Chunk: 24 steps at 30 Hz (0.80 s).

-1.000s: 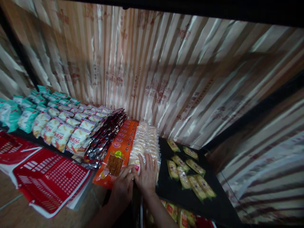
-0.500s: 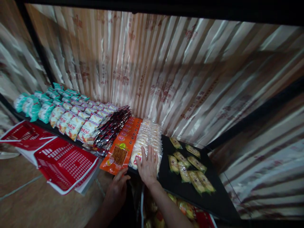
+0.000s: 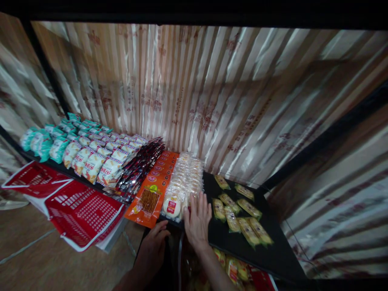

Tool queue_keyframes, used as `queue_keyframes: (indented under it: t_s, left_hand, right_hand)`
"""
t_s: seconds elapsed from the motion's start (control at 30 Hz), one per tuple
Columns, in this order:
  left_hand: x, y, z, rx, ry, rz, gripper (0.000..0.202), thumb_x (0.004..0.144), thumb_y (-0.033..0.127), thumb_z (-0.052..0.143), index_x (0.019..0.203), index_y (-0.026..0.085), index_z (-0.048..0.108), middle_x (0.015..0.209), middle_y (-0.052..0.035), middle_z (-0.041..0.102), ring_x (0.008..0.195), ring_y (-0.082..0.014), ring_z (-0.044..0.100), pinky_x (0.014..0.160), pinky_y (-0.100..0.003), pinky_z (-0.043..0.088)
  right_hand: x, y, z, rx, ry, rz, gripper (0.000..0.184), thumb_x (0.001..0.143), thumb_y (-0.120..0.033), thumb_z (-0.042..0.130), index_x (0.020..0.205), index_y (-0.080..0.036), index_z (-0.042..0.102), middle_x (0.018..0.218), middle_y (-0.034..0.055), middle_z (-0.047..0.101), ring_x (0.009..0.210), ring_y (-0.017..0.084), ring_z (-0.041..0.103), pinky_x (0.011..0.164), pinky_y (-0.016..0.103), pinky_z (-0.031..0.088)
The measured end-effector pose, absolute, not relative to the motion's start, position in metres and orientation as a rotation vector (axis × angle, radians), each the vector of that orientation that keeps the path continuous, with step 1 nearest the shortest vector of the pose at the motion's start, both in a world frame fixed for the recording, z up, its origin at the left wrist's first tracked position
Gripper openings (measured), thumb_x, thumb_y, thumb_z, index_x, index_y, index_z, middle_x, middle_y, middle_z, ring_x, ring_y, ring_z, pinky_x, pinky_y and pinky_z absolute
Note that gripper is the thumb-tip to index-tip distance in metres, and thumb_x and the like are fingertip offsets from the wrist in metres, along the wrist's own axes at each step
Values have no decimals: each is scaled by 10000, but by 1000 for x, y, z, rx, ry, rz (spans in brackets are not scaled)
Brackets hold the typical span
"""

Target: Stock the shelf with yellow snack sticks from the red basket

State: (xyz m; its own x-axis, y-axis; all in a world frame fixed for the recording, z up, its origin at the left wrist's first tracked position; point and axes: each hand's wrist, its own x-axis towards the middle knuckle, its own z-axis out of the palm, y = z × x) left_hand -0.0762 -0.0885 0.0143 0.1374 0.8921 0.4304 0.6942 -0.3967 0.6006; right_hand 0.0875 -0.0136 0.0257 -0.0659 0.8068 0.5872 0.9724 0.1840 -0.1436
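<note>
Your right hand is splayed against round white plastic-wrapped cakes, grip released. Can't tell if your left hand grips anything, tbh.

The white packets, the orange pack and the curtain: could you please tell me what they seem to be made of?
White packets: clear, glossy plastic film, by the crinkles and bright glints over the pale contents.
Orange pack: probably printed plastic film, smooth and flat, though laminated foil is possible.
Curtain: likely thin woven cloth with a slight sheen, judging by its soft folds; the fibre is unclear.
</note>
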Motion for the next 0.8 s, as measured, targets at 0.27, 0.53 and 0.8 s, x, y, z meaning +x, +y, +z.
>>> queue_keyframes:
  t_s: [0.27,0.53,0.8]
  left_hand:
    - [-32,-103,22,2187,1234,998,302,805,83,372,918,223,614,1087,-58,632,1010,-130,599,865,-230,501]
    - [4,-109,25,2214,1097,822,332,791,67,347,903,219,620,1087,-51,630,995,-124,604,857,-211,493]
    - [41,-92,27,2204,1204,858,340,819,114,315,955,173,620,1148,-101,596,1070,-167,567,909,-296,477]
  right_hand:
    - [148,-58,10,-1664,-1731,-259,510,901,-329,309,1384,-180,240,1460,129,210,1333,275,194,999,480,302]
    - [188,-85,-17,-1657,-1712,-213,455,893,-291,343,1316,-125,357,1331,168,412,1251,264,343,952,463,384]
    - [214,-78,0,-1729,-1747,-251,405,893,-267,317,1246,-150,476,1362,114,410,1294,239,279,988,449,351]
